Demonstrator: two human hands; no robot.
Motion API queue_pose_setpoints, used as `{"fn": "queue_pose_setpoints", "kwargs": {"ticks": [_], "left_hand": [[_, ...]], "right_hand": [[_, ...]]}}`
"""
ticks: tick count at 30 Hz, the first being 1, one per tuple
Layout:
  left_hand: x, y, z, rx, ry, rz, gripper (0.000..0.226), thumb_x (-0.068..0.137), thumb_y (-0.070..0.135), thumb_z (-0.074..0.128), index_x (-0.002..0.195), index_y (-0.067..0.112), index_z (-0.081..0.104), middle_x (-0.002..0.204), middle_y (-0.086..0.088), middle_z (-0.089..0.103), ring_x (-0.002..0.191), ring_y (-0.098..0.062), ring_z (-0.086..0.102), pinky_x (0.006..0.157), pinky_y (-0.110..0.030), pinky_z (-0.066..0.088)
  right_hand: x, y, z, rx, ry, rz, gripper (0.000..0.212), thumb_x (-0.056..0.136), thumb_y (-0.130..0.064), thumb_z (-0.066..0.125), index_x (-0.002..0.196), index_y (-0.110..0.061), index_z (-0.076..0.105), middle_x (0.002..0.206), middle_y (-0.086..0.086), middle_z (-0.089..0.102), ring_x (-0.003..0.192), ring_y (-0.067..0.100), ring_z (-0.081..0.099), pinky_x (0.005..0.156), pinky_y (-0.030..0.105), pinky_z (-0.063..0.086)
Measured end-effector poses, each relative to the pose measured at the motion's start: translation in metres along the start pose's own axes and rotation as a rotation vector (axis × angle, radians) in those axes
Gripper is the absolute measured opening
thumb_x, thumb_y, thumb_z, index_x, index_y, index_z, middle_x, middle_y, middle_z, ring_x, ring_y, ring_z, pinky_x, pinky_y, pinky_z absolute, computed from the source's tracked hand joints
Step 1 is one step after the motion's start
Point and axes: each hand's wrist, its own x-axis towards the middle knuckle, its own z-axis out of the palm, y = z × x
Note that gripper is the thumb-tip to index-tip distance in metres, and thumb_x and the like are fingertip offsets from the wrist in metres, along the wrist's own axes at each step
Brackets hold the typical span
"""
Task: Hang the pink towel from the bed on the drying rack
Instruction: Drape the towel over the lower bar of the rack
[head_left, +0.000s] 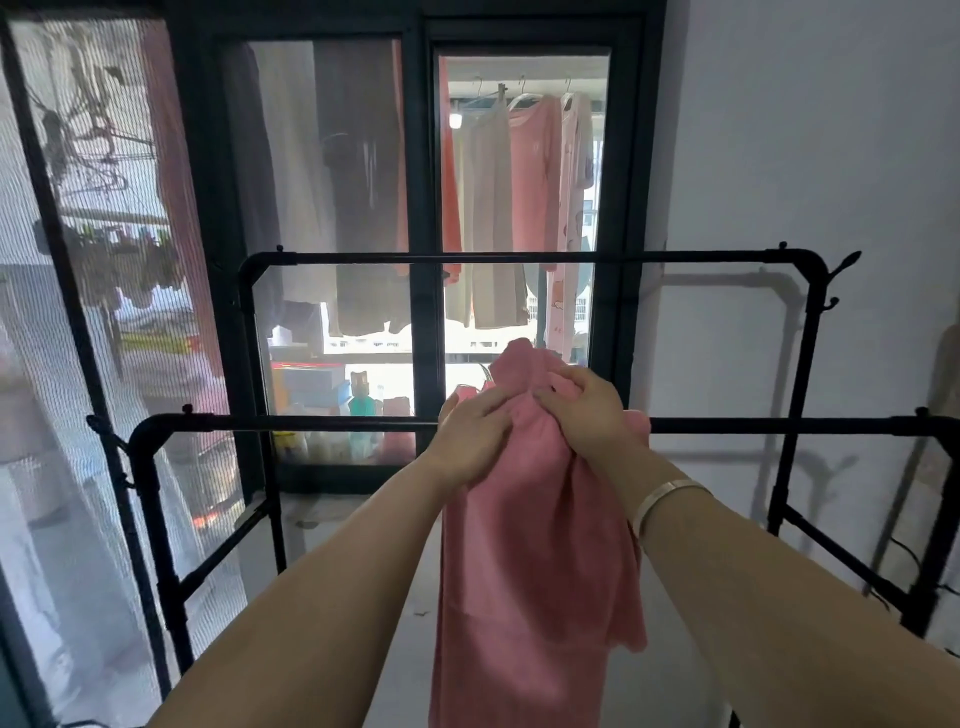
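The pink towel (540, 545) hangs bunched (long folds) at the rack (311, 423). Left hand (470, 434) and right hand (589, 410) both clutch it; bare bar stretches either side.

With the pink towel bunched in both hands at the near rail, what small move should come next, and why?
Probably push the bunched top over the near rail. Both the left hand and right hand grip the pink towel at rail height, and most of it hangs on the near side, seemingly not yet draped.

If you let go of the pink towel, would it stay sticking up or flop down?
Probably flop. The pink towel bunches in the left hand and right hand, and hangs in soft folds. It looks light, and might slide off the near rail if draped unevenly.
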Motion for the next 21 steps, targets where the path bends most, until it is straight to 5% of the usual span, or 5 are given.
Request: {"fn": "queue_pose_setpoints", "kwargs": {"ticks": [6, 11, 14, 18, 21], "left_hand": [[0.002, -0.023, -0.024, 0.404, 0.147, -0.073, 0.031, 0.099, 0.036, 0.035, 0.122, 0.031, 0.056, 0.118, 0.004, 0.066, 0.112, -0.016, 0.057, 0.116, -0.047, 0.016], [-0.006, -0.033, -0.03, 0.494, 0.118, 0.052, 0.022, 0.095, 0.026, 0.045, 0.079, 0.032, 0.06, 0.072, 0.011, 0.059, 0.073, -0.007, 0.053, 0.108, -0.046, 0.03], [-0.007, -0.034, -0.032, 0.452, 0.122, 0.101, 0.022, 0.091, 0.022, 0.053, 0.103, 0.03, 0.069, 0.086, 0.01, 0.067, 0.079, -0.004, 0.052, 0.103, -0.044, 0.036], [-0.008, -0.034, -0.037, 0.392, 0.12, 0.072, 0.028, 0.096, 0.042, 0.05, 0.116, 0.032, 0.067, 0.116, 0.008, 0.068, 0.101, -0.009, 0.057, 0.099, -0.037, 0.042], [-0.007, -0.035, -0.036, 0.368, 0.126, 0.027, 0.026, 0.095, 0.044, 0.05, 0.111, 0.035, 0.069, 0.112, 0.012, 0.069, 0.098, -0.006, 0.058, 0.091, -0.031, 0.047]], "right_hand": [[0.0, 0.002, -0.004, 0.183, 0.042, 0.068, 0.025, 0.075, -0.006, 0.075, 0.099, -0.012, 0.068, 0.089, -0.006, 0.065, 0.086, 0.012, 0.062, 0.069, 0.016, 0.05], [-0.005, -0.001, -0.019, 0.075, -0.239, 0.093, 0.006, 0.076, -0.003, 0.068, 0.082, -0.004, 0.068, 0.08, 0.003, 0.064, 0.079, 0.018, 0.06, 0.07, 0.023, 0.05], [-0.002, -0.002, -0.021, 0.124, -0.181, 0.083, 0.017, 0.084, -0.017, 0.066, 0.097, -0.006, 0.067, 0.094, 0.002, 0.067, 0.091, 0.019, 0.061, 0.079, 0.026, 0.047], [-0.001, 0.02, -0.038, -0.654, -0.093, -0.146, 0.027, 0.087, -0.042, 0.058, 0.105, -0.028, 0.071, 0.106, -0.005, 0.071, 0.101, 0.015, 0.061, 0.102, 0.04, 0.038], [-0.004, 0.031, -0.049, -0.651, -0.041, -0.209, 0.025, 0.087, -0.042, 0.059, 0.103, -0.029, 0.073, 0.102, -0.002, 0.074, 0.098, 0.016, 0.062, 0.097, 0.037, 0.042]]}}
